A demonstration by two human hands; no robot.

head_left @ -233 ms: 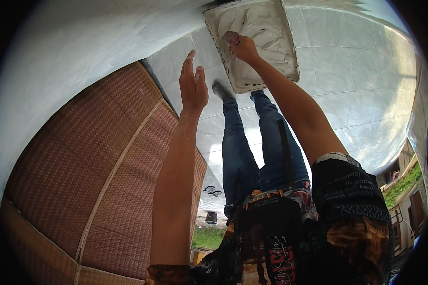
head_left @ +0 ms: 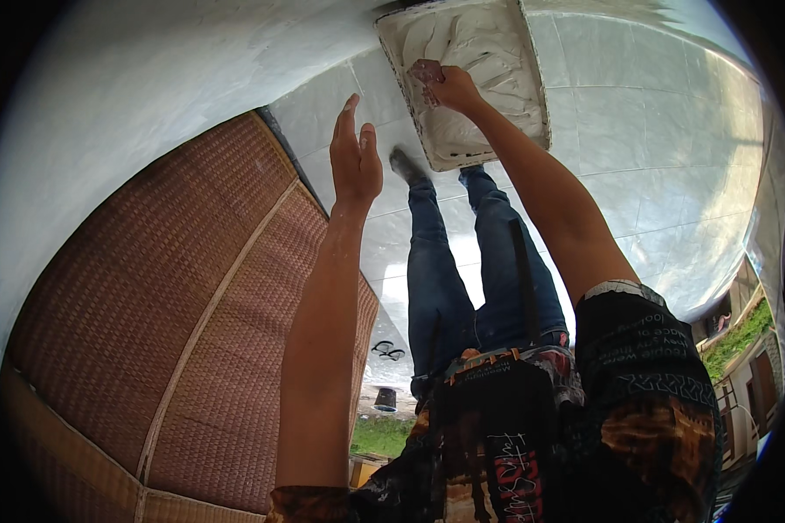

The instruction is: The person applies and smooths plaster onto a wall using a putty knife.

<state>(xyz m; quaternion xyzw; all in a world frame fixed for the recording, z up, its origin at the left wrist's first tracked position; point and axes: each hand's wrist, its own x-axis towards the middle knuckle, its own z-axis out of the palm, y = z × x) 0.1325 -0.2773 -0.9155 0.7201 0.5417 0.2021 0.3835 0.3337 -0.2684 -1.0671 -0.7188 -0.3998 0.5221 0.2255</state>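
Observation:
A shallow rectangular tray (head_left: pixel 541 96) with a stained rim lies beyond my feet, coated inside with a thick white paste (head_left: pixel 493 52) full of ridges and smears. My right hand (head_left: pixel 459 90) is closed on a flat, reddish-brown scraper (head_left: pixel 426 77) smudged with white. The scraper is over the left part of the tray; whether its edge touches the paste I cannot tell. Left of the tray, my left hand (head_left: pixel 356 166) is raised with its fingers stretched out and the thumb apart, holding nothing. White specks mark its fingers.
A pale wall (head_left: pixel 192 78) rises on the left, with a woven brown mat panel (head_left: pixel 174 288) below it. Grey tiles (head_left: pixel 637 131) cover the floor. Sandals (head_left: pixel 388 350) and a dark bucket (head_left: pixel 385 399) are farther back, beside grass (head_left: pixel 382 434).
My right hand and the scraper have shifted very slightly within the tray's left part. My left hand keeps nearly the same place and pose.

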